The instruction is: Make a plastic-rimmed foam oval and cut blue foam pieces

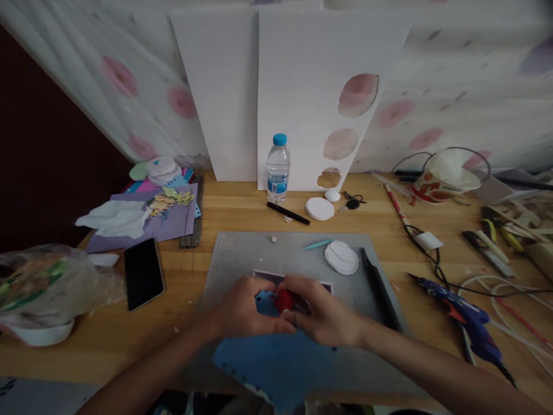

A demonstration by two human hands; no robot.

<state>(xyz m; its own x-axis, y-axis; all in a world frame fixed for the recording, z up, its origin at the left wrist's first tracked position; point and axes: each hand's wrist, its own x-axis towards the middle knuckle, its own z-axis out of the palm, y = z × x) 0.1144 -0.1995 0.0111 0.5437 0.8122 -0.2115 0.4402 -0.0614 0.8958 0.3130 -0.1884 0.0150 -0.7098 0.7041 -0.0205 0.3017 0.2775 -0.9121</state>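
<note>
Both my hands meet above the grey cutting mat point(242, 253). My right hand point(322, 311) is closed round a small red object point(284, 301), mostly covered by the fingers, so its kind is unclear. My left hand point(246, 308) is curled at the edge of a blue dotted sheet point(280, 366), its thumb pointing at the right hand. The sheet hangs below the hands toward the mat's near edge, and part of it shows between them. Just behind the fingers lies a flat, dark, light-rimmed piece point(326, 286), partly hidden.
White paper discs point(341, 257), a teal tool point(317, 245) and a long black tool point(380, 288) lie on the mat. A bottle point(277, 173) and black pen point(288, 212) stand and lie behind. A glue gun point(460, 314) with cords is right; a phone point(144, 274) left.
</note>
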